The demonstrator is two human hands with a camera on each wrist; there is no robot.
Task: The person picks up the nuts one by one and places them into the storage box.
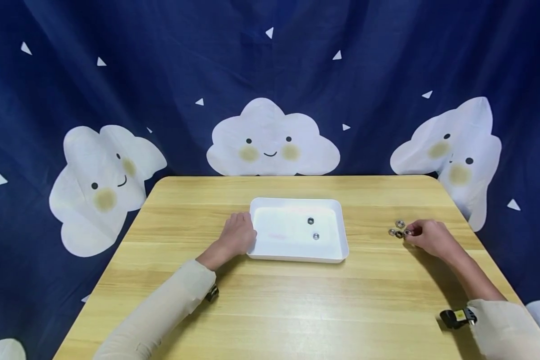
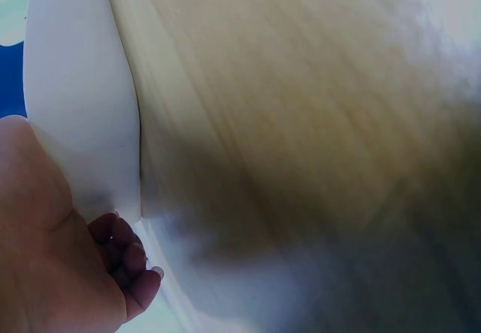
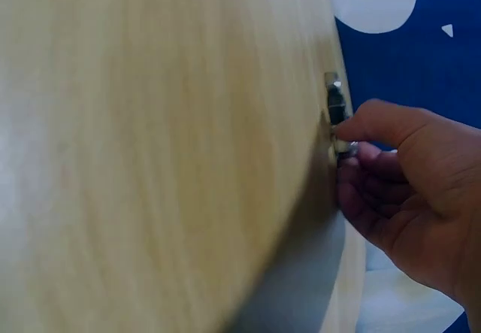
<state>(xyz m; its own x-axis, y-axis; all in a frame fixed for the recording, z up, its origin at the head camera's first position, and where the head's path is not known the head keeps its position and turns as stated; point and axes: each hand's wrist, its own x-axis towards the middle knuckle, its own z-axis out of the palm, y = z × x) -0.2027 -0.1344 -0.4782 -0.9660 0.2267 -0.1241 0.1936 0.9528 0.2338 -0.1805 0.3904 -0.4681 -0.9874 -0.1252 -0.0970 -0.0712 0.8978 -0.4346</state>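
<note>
My left hand [image 1: 239, 233] grips the left edge of a white tray [image 1: 279, 258], fingers curled at its rim; the tray's outer wall [image 2: 83, 85] fills part of the left wrist view. Inside the tray lie a dark nut [image 1: 310, 220] and a silver nut [image 1: 316, 236], apart from each other. Over at the right of the table, my right hand [image 1: 432, 237] pinches a metal nut [image 1: 407, 232] between thumb and fingers, close to the tabletop. Beside those fingertips are two silver nuts, one farther back [image 1: 400, 224] and one leftmost [image 1: 392, 232], plus a dark nut [image 1: 399, 234].
The wooden table [image 1: 297, 310] has rounded far corners. A dark blue curtain [image 1: 270, 60] with white clouds and triangles hangs behind it. Small black devices are strapped near both wrists, the right one [image 1: 456, 317] hanging close above the tabletop.
</note>
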